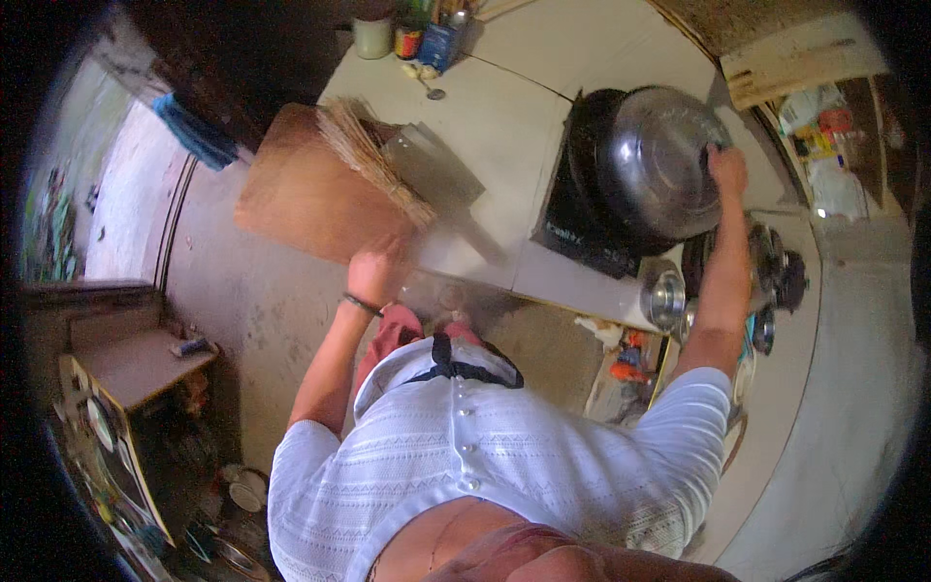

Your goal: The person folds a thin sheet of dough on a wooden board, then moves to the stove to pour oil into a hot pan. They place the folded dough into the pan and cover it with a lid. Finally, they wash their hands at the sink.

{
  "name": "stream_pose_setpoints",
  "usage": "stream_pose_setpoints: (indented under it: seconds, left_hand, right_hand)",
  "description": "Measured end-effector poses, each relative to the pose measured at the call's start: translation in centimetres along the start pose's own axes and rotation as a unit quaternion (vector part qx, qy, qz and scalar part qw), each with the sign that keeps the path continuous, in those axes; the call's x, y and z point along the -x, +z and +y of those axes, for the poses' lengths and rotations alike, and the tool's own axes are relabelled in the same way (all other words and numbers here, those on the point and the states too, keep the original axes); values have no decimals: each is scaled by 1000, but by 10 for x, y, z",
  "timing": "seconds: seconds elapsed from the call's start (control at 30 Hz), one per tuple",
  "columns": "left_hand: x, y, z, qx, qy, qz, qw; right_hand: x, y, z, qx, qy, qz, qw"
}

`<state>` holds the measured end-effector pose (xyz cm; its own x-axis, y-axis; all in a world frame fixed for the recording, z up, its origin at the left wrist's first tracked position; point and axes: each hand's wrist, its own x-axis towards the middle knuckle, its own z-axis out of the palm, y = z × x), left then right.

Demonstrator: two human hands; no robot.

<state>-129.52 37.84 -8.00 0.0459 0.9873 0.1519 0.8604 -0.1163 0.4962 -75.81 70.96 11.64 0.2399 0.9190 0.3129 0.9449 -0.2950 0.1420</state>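
My right hand grips the right rim of a large, shiny round metal pan or lid, which is over a black stove. My left hand is by the lower edge of a wooden cutting board, fingers curled; blur hides whether it holds the board. A straw whisk brush lies slantwise across the board, its narrow bound end pointing toward my left hand. Beside it a broad-bladed cleaver lies on the pale tiled counter, handle toward me.
A jar, a blue container and a spoon stand or lie at the counter's back. Steel bowls and dark pots are at the right. A small table stands at lower left, and a blue cloth hangs at upper left.
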Motion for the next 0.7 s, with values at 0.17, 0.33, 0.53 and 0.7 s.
stream_pose_setpoints:
  seconds: [0.17, 0.33, 0.53, 0.7]
  left_hand:
    - [-55, 32, -17, -106, 148, -31, 983]
    - [-77, 51, -38, -170, 146, -135, 965]
    - [-44, 28, -51, -182, 114, -152, 965]
    - [-7, 1, -89, -109, 112, -42, 987]
  right_hand:
    - [-19, -133, 10, 42, -74, -28, 996]
    - [18, -200, -84, -72, -119, -123, 983]
    - [56, -136, -208, -96, -246, -120, 957]
    - [126, -78, -343, -164, -201, -173, 950]
